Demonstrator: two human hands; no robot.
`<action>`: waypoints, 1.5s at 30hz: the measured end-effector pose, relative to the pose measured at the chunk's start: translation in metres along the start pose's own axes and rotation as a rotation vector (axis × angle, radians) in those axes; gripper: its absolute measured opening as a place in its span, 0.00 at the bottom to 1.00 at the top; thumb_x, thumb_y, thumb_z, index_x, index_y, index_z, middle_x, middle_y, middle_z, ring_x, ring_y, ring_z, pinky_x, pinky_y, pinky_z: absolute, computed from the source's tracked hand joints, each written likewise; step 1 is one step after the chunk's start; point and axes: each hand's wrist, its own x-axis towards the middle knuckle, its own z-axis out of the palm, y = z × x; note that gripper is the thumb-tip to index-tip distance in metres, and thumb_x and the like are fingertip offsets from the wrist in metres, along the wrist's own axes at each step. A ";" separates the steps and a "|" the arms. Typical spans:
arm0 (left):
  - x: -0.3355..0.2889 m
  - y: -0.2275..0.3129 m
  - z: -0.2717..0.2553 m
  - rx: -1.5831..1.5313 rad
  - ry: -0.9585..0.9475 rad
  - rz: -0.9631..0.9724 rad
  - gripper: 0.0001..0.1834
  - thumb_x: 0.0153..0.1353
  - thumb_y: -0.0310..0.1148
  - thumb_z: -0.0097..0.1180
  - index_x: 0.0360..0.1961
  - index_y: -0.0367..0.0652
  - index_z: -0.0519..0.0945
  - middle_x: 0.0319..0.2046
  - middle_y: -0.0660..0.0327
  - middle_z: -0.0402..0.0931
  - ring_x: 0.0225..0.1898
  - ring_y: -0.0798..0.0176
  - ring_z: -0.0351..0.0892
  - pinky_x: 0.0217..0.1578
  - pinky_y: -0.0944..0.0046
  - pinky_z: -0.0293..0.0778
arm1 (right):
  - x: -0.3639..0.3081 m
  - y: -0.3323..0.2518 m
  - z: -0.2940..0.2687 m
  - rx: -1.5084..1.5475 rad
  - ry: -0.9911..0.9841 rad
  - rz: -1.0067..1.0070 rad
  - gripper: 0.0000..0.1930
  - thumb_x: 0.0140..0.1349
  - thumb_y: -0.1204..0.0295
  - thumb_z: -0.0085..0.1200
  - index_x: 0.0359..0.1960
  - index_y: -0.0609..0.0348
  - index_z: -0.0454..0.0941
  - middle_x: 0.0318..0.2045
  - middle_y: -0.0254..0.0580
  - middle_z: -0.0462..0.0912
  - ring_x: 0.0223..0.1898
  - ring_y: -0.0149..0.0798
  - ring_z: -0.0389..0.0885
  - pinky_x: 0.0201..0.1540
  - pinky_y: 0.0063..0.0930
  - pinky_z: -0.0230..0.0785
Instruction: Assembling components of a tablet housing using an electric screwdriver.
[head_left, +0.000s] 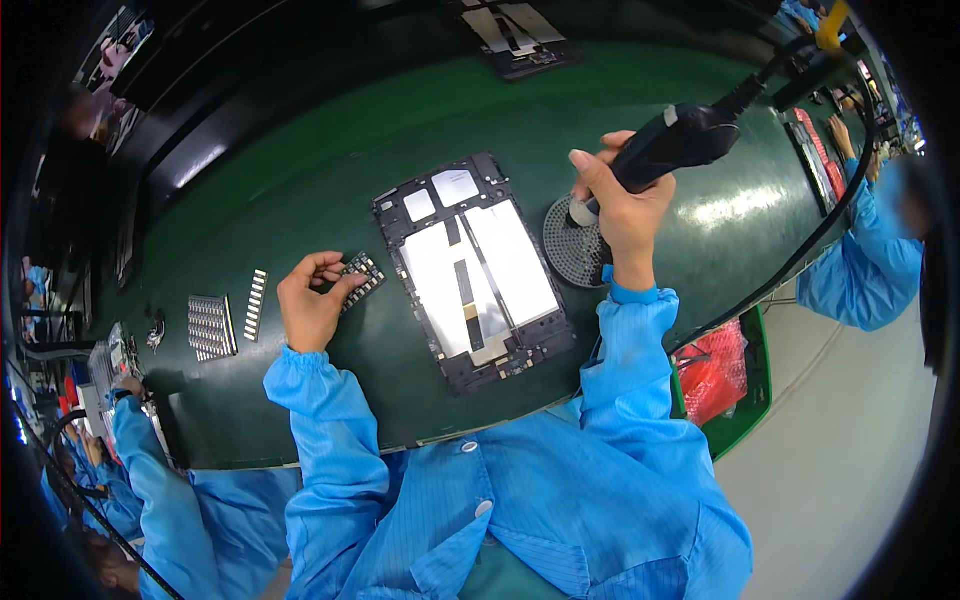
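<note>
The opened flat device (530,270), dark-framed with silvery panels, lies on the counter between the person's two hands, just right of the left hand and lower left of the right, with neither touching it. The left hand (314,300) pinches a small dark card (364,283) dotted with pale bits between thumb and fingers, holding it near the device's left edge. The right hand (630,215) is wrapped round a thick black power tool (675,148), its working end pointing down toward a round grey perforated dish (570,250). From here I can't tell whether tip and dish touch, since the fingers are in the way.

Left of the card lie a narrow strip of pale pieces (256,305) and, beyond it, a sheet of small parts in rows (210,328). A second opened device (515,40) sits at the far edge, well apart from the hands.

The counter (320,205) is smooth and green, shiny under the lights. Below its right side stands a green bin (752,415) holding red bubble wrap (714,376). Co-workers in blue smocks sit on both sides, one sleeve (862,270) showing to the right and another (150,455) to the left.
</note>
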 end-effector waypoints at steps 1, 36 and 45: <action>-0.001 0.004 0.000 0.001 -0.007 0.004 0.18 0.37 0.23 0.72 0.31 0.33 0.80 0.26 0.62 0.78 0.27 0.70 0.72 0.31 0.70 0.70 | 0.000 0.000 0.000 -0.043 -0.018 0.008 0.14 0.49 0.84 0.62 0.36 0.65 0.71 0.19 0.37 0.77 0.17 0.30 0.75 0.22 0.21 0.67; -0.017 0.021 0.021 -0.170 0.087 0.275 0.05 0.43 0.18 0.59 0.24 0.35 0.79 0.25 0.57 0.78 0.25 0.63 0.79 0.27 0.67 0.75 | -0.032 -0.025 0.092 0.267 -0.369 0.066 0.17 0.50 0.86 0.59 0.41 0.64 0.69 0.20 0.41 0.78 0.19 0.31 0.76 0.24 0.25 0.69; 0.000 -0.005 0.018 -0.212 0.346 0.045 0.07 0.51 0.25 0.62 0.33 0.36 0.82 0.24 0.58 0.78 0.24 0.69 0.76 0.25 0.71 0.71 | -0.043 0.002 0.164 0.222 -0.550 0.152 0.14 0.49 0.86 0.62 0.36 0.69 0.72 0.18 0.39 0.78 0.17 0.28 0.75 0.21 0.19 0.66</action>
